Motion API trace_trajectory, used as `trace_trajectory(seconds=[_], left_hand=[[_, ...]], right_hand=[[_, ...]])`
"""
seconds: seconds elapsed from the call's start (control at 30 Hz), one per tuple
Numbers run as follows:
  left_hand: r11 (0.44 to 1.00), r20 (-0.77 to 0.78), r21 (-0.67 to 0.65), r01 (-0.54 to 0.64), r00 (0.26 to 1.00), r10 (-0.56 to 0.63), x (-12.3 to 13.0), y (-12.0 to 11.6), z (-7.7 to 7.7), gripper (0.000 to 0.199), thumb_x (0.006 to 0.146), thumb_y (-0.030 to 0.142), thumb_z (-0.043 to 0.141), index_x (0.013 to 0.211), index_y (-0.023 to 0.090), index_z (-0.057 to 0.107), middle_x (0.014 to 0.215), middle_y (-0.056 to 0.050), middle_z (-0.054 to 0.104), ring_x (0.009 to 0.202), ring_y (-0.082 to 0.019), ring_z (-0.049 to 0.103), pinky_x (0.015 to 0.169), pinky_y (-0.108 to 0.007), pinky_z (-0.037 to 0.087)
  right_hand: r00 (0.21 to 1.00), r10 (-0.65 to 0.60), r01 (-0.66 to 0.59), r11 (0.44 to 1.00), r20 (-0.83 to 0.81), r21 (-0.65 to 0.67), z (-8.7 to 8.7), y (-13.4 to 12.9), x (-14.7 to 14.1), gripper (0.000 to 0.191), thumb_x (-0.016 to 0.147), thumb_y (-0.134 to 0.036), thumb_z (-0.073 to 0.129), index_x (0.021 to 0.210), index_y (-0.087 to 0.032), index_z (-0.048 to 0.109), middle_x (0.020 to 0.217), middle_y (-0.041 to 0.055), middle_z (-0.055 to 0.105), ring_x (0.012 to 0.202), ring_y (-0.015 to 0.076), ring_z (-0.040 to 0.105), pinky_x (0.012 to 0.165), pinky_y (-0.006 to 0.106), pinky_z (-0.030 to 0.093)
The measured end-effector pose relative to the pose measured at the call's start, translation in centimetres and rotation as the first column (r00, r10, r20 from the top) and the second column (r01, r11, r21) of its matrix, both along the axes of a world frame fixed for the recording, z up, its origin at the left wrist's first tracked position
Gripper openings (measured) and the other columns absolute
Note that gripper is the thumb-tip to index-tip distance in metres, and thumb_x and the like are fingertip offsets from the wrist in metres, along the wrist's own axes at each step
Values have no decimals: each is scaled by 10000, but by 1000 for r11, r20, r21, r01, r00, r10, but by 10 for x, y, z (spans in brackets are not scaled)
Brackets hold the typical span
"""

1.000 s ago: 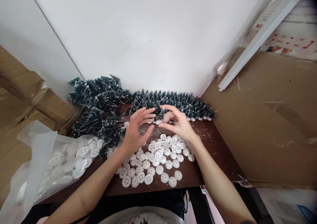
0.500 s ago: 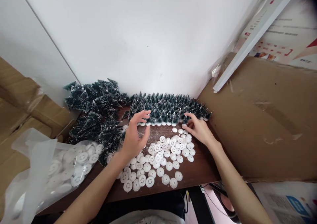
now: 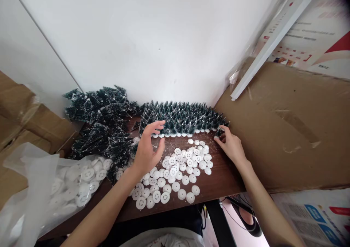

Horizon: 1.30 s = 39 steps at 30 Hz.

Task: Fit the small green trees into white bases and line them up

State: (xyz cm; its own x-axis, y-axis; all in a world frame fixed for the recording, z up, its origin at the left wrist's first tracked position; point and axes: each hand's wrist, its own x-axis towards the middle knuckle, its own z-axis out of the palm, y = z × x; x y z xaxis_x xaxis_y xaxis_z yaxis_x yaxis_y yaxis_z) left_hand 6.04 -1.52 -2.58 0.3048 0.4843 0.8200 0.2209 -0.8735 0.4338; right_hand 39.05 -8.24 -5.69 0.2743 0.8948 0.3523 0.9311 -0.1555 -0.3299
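My right hand (image 3: 232, 144) pinches a miniature snow-dusted tree (image 3: 218, 132) on a white round base, at the right end of the tree rows. My left hand (image 3: 147, 146) hovers with fingers apart and nothing in it, in front of the left part of the rows. Standing miniature trees (image 3: 179, 117) on white bases form close rows against the wall. White round bases (image 3: 175, 171) lie scattered on the dark brown table (image 3: 218, 181) between my forearms. Loose trees without visible bases (image 3: 101, 123) are heaped on the left.
A clear plastic bag (image 3: 73, 185) full of white bases lies at the table's left. Cardboard (image 3: 22, 119) stands on the far left, and a large cardboard box (image 3: 279, 130) borders the right side. The white wall (image 3: 153, 39) closes off the back.
My right hand has moved right with the tree, from in front of the rows to their right end. The left hand stays nearly still. The view has shifted slightly.
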Motion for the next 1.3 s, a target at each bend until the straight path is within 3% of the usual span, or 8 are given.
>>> trace_trajectory(seconds=[0.1, 0.33, 0.53, 0.7, 1.0, 1.3], left_hand=[[1000, 2, 1, 0, 1000, 0, 0, 0, 0, 626, 892, 66, 519, 1433, 278, 285, 1313, -138, 524, 1100, -231, 596, 860, -416, 562], [1000, -5, 12, 7, 1000, -7, 0, -1, 0, 645, 877, 46, 530, 1432, 266, 287, 1325, -148, 510, 1112, -237, 586, 859, -417, 556], [1000, -11, -12, -1, 1000, 1, 0, 0, -1, 639, 870, 49, 538, 1420, 272, 302, 1333, -141, 501, 1082, -231, 585, 848, -410, 556], [1000, -10, 13, 7, 1000, -6, 0, 0, -1, 644, 858, 22, 536, 1417, 246, 308, 1324, -150, 501, 1088, -230, 579, 845, -396, 552], [1000, -40, 4, -21, 999, 22, 0, -1, -1, 599, 872, 31, 526, 1396, 233, 319, 1329, -150, 504, 1098, -220, 573, 844, -378, 549], [993, -109, -27, -114, 988, 110, 0, -1, -3, 576, 899, 87, 516, 1408, 235, 291, 1329, -151, 495, 1108, -228, 574, 865, -377, 559]], right_hand=[[999, 39, -37, 996, -30, 76, -4, 0, 0, 423, 883, -411, 549, 1243, -189, 563, 896, 99, 688, 716, 237, 639, 726, 386, 525], [938, 58, -14, 991, -342, 131, 0, 6, -11, 468, 796, -515, 642, 1115, -175, 601, 855, 95, 688, 688, 221, 654, 727, 407, 573], [878, 113, -61, 990, -464, 125, 0, 18, -25, 429, 760, -433, 685, 1102, -192, 594, 896, 90, 696, 757, 221, 684, 790, 426, 583], [795, 137, -82, 989, -590, 120, -2, 26, -32, 341, 717, -379, 705, 979, -186, 604, 853, 85, 716, 813, 235, 712, 818, 422, 586], [755, 219, -154, 976, -618, 157, -2, 35, -49, 230, 714, -322, 707, 884, -188, 629, 820, 64, 730, 798, 227, 721, 794, 396, 598], [732, 209, -148, 978, -649, 148, -2, 41, -60, 208, 704, -250, 704, 879, -173, 621, 828, 78, 722, 808, 232, 720, 807, 411, 597]])
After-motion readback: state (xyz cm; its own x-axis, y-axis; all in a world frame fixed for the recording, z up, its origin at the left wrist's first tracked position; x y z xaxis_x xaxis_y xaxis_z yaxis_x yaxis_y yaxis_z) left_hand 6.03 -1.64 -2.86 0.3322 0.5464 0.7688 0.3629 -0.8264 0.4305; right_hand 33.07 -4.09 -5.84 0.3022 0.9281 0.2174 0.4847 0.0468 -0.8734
